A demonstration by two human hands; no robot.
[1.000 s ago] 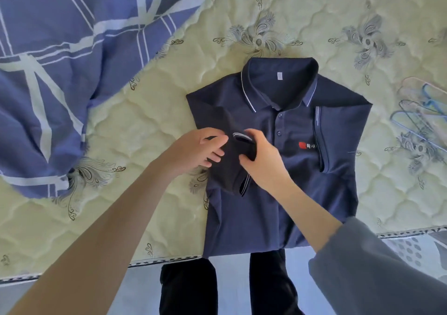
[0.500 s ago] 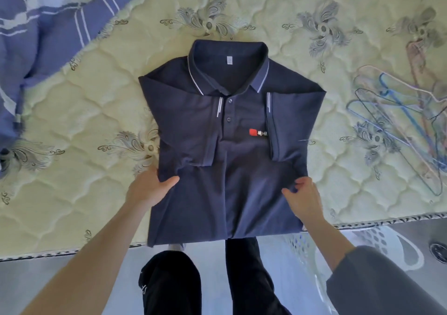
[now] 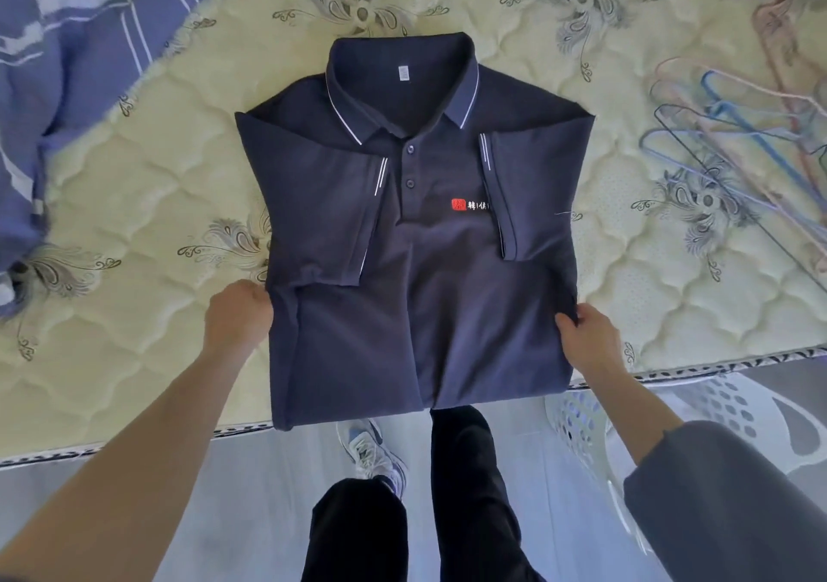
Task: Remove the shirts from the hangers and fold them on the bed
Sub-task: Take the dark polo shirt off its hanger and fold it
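Navy polo shirt (image 3: 420, 295) flat on bed (image 3: 134, 205), left hand (image 3: 239, 315) and right hand (image 3: 586, 335) pinching its opposite side edges

A single wide-angle view from a camera worn on the person's head, looking forward and steeply down over the near edge of a bed (image 3: 134, 188). Both forearms enter from the bottom corners. The left hand (image 3: 239, 313) and right hand (image 3: 586, 335) sit just below centre, close to the lens. Between and beyond them a navy polo shirt (image 3: 425, 268) fills the middle. Nearer than the hands are the person's legs (image 3: 465, 469) on the floor (image 3: 250, 492). Wire hangers (image 3: 734, 134) lie beyond the right hand at the frame's edge, and a blue cover (image 3: 67, 67) lies beyond the left.
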